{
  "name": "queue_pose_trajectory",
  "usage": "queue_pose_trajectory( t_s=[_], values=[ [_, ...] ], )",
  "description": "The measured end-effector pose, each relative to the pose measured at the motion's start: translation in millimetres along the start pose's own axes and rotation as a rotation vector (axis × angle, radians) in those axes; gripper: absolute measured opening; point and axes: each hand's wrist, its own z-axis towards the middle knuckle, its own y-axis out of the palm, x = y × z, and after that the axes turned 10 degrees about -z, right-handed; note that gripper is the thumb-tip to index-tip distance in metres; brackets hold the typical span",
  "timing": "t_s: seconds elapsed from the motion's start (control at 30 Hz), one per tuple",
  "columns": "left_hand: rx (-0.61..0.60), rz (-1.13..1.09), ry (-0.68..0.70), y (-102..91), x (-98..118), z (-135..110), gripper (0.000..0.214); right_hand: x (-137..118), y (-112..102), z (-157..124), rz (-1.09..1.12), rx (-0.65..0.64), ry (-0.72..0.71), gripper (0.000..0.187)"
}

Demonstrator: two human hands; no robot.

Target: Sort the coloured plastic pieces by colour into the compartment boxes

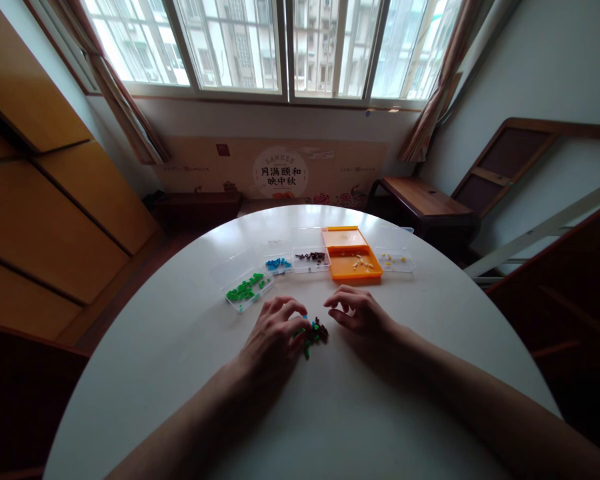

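Note:
A small mixed pile of little plastic pieces point(318, 331), green, dark brown and blue, lies on the white table point(190, 387). My left hand point(279, 327) reaches over the pile's left side, its bent fingers apart and their tips at the pieces. Part of the pile is hidden under it. Just right of the pile hovers my right hand point(357, 311), with loosely curled fingers, a gap between index finger and thumb, and nothing visible in it. Beyond the hands stand a clear box of green pieces point(249, 287), blue pieces point(279, 265) and dark brown pieces point(311, 257) in clear boxes.
An orange box point(355, 273) with its lid open holds cream pieces. Right of it, a clear box point(397, 265) contains a few yellow pieces. The table's curved far edge point(310, 207) faces a window wall; a wooden bench point(425, 197) stands behind to the right.

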Motion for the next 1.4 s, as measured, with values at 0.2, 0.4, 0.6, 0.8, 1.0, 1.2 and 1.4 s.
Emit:
queue_pose_trajectory(
  t_s=[0.2,0.4,0.6,0.8,1.0,1.2,1.4],
  values=[
    [0.049,-0.032,0.036,-2.2,1,3,0.007,-11,5,-2,0.078,0.010,-0.004,0.010],
    [0.193,-0.056,0.115,-0.7,2,3,0.007,-28,9,0,0.194,-0.033,0.053,0.009],
    [0.289,-0.062,0.201,0.7,6,4,0.003,-33,13,1,0.206,-0.048,0.081,0.014],
    [0.350,-0.051,0.256,-3.2,8,5,0.012,-37,15,1,0.210,-0.061,0.085,0.013],
    [0.339,-0.052,0.274,-3.8,10,3,0.009,-38,16,0,0.286,-0.075,0.020,0.015],
    [0.347,-0.061,0.281,-4.3,12,4,0.012,-40,14,1,0.294,-0.034,0.043,0.014],
    [0.340,-0.079,0.305,-5.2,10,3,0.013,-39,15,1,0.273,-0.001,0.053,0.014]
  ],
)
